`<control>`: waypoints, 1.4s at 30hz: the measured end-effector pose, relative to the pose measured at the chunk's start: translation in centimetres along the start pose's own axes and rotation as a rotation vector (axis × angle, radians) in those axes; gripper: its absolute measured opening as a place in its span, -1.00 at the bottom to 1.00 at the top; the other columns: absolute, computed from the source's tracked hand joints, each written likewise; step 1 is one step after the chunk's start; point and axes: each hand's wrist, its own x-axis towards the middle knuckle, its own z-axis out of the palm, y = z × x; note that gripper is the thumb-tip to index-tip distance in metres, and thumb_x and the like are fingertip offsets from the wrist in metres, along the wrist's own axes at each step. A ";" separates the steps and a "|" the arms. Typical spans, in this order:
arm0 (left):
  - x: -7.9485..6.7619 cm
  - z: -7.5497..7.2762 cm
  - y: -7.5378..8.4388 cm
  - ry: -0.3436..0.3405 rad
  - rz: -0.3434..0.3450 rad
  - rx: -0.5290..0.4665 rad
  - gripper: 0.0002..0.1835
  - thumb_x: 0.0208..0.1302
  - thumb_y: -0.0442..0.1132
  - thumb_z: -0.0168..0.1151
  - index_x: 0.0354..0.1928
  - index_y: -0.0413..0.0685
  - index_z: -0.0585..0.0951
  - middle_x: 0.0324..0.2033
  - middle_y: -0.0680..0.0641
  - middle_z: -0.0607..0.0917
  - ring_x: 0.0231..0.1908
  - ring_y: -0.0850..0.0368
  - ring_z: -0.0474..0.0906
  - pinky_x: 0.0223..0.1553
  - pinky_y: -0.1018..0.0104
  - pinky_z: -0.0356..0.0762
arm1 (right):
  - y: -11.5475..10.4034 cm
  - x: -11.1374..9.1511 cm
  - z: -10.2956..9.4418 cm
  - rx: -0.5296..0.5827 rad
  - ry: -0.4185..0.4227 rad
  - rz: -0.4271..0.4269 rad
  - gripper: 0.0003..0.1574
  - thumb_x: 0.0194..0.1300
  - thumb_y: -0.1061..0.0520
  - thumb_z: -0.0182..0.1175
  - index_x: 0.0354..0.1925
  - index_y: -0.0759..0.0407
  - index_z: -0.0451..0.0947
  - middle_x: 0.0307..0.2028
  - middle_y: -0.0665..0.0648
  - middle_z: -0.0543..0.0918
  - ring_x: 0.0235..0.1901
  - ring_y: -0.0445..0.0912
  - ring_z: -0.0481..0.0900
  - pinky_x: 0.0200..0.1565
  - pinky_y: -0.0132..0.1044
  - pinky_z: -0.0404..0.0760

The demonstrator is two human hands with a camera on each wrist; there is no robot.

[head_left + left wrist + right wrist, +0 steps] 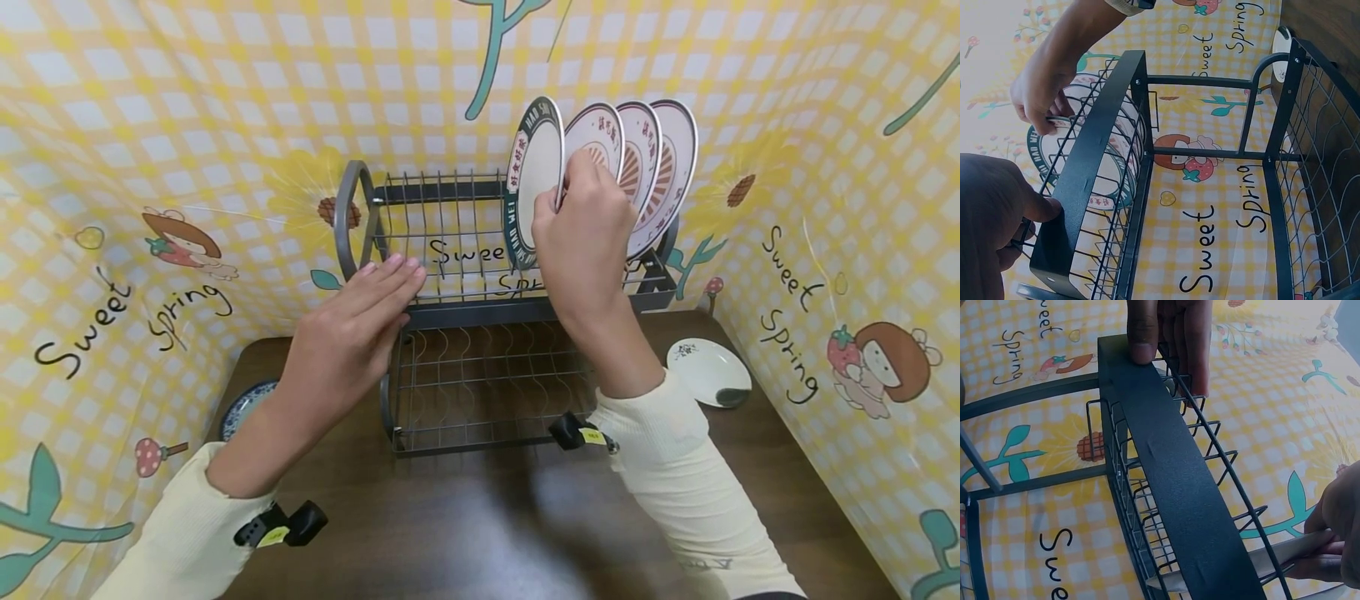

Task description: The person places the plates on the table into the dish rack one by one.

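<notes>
A dark metal two-tier dish rack (480, 312) stands against the back cloth. My right hand (588, 242) pinches the edge of a green-rimmed plate (536, 179), which stands upright in the top tier's wires. Just right of it, several red-patterned plates (671, 179) stand on edge in a row. My left hand (356, 321) rests on the top tier's front left, its fingers straight over the wires. In the left wrist view the left thumb (1044, 206) lies on the flat front bar (1088, 162).
A white dish with a dark patch (708, 372) lies on the brown table (465, 517) at the right. At the left, a blue-patterned dish (243, 407) is partly hidden by the left forearm. Yellow checked cloth (247, 100) encloses the back and sides.
</notes>
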 end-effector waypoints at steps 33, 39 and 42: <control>0.0 0.2 0.0 0.013 0.003 0.019 -0.48 0.10 -0.53 0.31 0.16 -0.18 0.57 0.15 -0.13 0.59 0.19 -0.05 0.52 0.31 0.09 0.39 | -0.1 -0.3 -2.4 -0.134 -0.221 0.108 -0.43 0.42 -0.10 0.05 -0.16 0.42 0.65 -0.36 0.35 0.72 -0.37 0.16 0.68 -0.36 -0.13 0.67; 0.1 0.3 0.0 0.017 0.010 0.022 -0.47 0.10 -0.52 0.32 0.17 -0.17 0.56 0.15 -0.13 0.59 0.19 -0.05 0.52 0.31 0.08 0.40 | 0.2 -0.8 -2.6 -0.190 -0.155 0.065 -0.39 0.35 -0.19 0.10 -0.25 0.36 0.67 -0.45 0.31 0.71 -0.37 0.19 0.68 -0.34 -0.06 0.65; 0.0 0.3 0.1 0.015 0.008 0.026 -0.48 0.12 -0.51 0.31 0.18 -0.18 0.56 0.15 -0.13 0.59 0.19 -0.05 0.52 0.31 0.08 0.40 | 0.6 -1.1 -2.8 -0.143 -0.075 0.028 -0.39 0.29 -0.24 0.15 -0.34 0.32 0.67 -0.51 0.26 0.71 -0.44 0.15 0.68 -0.33 -0.02 0.62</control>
